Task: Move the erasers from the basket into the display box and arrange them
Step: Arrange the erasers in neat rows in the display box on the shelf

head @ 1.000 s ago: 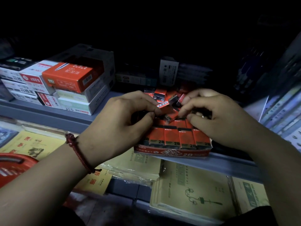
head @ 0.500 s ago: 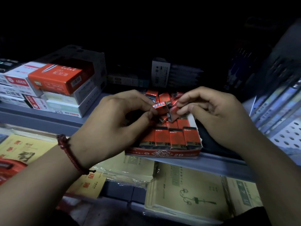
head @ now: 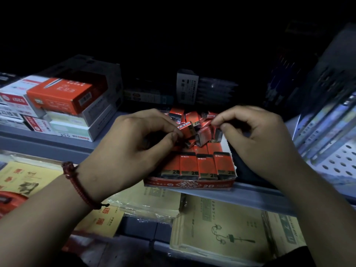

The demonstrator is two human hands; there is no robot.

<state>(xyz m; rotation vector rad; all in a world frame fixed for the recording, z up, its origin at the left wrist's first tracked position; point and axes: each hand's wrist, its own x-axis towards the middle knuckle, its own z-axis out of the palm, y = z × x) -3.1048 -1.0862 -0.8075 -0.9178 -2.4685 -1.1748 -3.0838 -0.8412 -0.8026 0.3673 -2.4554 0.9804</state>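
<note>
— Where does everything sit?
— The display box [head: 188, 185] is on the shelf edge [head: 250, 193]. A row of erasers [head: 198, 166] fills its six o'clock end, and a loose pile [head: 204, 120] lies at twelve. My left hand [head: 131, 151] pinches one eraser [head: 185, 129] between thumb and forefinger, above the pile.
— And your right?
— My right hand [head: 256, 139] is curled at the pile's three o'clock, thumb and forefinger tips close together — whether they grip anything, I can't tell. The red basket [head: 9, 201] sits at eight o'clock, well apart.

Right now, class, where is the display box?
Head view: the display box sits near centre on the shelf edge, under the left hand and right hand, right of stacked boxes.
</note>
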